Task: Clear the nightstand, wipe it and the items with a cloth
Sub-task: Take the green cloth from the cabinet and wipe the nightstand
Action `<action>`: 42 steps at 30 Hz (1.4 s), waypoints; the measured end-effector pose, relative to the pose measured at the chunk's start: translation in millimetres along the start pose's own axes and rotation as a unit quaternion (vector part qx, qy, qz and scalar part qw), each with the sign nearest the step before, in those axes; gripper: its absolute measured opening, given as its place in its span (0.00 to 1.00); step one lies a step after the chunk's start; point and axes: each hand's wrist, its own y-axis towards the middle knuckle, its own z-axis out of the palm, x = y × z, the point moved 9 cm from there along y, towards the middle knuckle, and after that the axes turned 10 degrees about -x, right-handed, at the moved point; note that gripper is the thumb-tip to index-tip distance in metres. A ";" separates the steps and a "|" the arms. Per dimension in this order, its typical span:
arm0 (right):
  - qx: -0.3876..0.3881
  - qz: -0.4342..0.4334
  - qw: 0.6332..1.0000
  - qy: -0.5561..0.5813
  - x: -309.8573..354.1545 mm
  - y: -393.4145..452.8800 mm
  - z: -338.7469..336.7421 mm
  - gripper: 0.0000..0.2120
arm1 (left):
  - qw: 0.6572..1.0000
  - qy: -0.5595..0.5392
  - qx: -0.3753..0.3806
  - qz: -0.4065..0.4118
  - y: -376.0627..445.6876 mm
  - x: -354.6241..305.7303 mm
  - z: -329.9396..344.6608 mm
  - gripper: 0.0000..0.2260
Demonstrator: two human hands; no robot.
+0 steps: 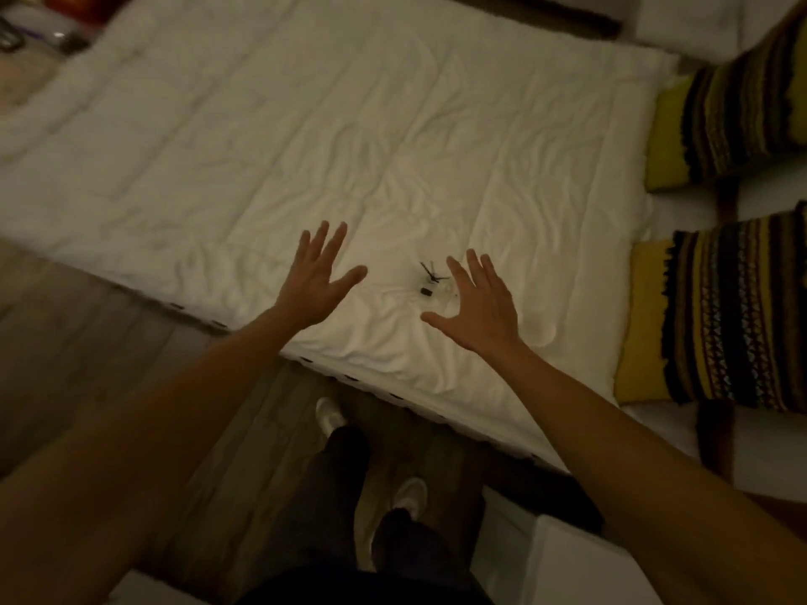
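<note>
Clearing step: both hands empty over the bed.
Left hand (pixel 316 279) and right hand (pixel 478 301) spread flat beside a small clear item (pixel 430 286) (looks parked on the duvet (pixel 305 137)); next, back for more.

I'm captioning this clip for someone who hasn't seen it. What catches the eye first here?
Two bare hands, the left hand and right hand, spread open with straight fingers over a rumpled white duvet. Between them, beside the right hand, lies a small clear item with dark sticks, too blurred to identify. Two yellow-and-black striped cushions fill the right edge.
</note>
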 end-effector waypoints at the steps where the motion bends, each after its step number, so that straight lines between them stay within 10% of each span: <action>1: -0.002 -0.023 1.000 0.004 24.5 7.3 -3.0 0.50 | 1.000 0.009 -0.017 -0.002 -6.7 11.0 -18.8 0.36; 19: 0.052 -0.344 0.938 -0.012 611.5 91.1 101.1 0.41 | 0.934 0.093 -0.237 -0.250 -100.1 357.4 -392.0 0.34; 42: 0.089 -0.500 0.862 0.002 1131.3 182.9 220.3 0.39 | 0.861 0.085 -0.321 -0.385 -106.7 684.9 -728.6 0.32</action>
